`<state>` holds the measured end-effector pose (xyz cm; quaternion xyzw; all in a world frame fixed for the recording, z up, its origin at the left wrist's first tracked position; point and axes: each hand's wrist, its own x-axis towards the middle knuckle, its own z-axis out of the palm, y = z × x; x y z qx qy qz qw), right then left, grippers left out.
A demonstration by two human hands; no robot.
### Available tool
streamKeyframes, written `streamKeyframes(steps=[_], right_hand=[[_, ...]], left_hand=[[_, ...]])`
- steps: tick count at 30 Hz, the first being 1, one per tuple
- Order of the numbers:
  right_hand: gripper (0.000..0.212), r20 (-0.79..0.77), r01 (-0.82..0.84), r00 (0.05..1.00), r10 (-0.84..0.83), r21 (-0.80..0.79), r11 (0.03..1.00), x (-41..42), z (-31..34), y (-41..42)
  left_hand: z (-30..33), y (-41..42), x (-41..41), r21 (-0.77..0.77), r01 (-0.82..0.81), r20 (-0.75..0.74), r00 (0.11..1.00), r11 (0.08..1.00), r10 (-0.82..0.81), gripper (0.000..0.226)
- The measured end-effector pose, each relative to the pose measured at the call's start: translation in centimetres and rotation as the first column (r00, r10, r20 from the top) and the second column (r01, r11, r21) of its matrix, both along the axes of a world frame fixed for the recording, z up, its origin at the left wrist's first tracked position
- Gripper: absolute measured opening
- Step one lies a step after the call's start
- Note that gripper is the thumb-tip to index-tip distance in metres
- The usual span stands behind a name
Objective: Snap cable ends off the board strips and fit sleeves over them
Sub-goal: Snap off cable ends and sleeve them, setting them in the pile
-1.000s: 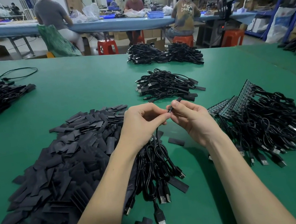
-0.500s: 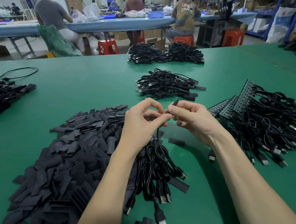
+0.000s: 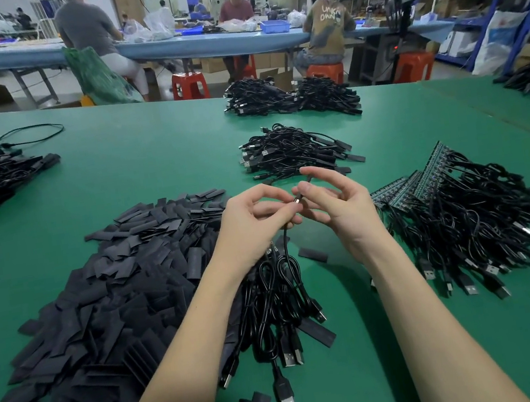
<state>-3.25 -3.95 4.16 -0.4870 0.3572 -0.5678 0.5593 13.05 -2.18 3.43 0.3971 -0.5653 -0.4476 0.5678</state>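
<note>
- A large heap of flat black sleeves (image 3: 105, 293) lies on the green table (image 3: 147, 156).
- The left hand (image 3: 250, 227) pinches a thin black cable (image 3: 286, 242) near its small metal tip.
- The right hand (image 3: 343, 203) pinches a short black sleeve (image 3: 309, 178) at that tip, other fingers spread.
- Green board strips (image 3: 425, 177) with black cables attached lie right.

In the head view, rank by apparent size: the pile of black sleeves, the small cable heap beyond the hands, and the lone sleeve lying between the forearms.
1. Pile of black sleeves, largest by far.
2. Small cable heap, though it lies farther from the camera.
3. Lone sleeve, smallest.
</note>
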Motion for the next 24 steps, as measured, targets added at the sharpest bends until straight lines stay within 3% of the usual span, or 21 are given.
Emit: streamKeyframes(steps=[9, 21, 24], right_hand=[[0.025, 0.085, -0.002, 0.996, -0.001, 0.04, 0.999, 0.35, 0.04, 0.12], [0.025, 0.062, 0.018, 0.998, -0.022, 0.055, 0.998, 0.78, -0.46, -0.08], [0.025, 0.087, 0.075, 0.993, -0.084, 0.102, 0.992, 0.85, -0.35, -0.17]], left_hand=[[-0.23, -0.13, -0.18, 0.051, -0.045, 0.018, 0.999, 0.998, 0.044, 0.009], [-0.27, -0.16, 0.13, 0.064, -0.051, 0.045, 0.998, 0.997, 0.048, 0.008], [-0.25, -0.4, -0.36, 0.089, -0.065, 0.137, 0.989, 0.994, 0.052, 0.009]])
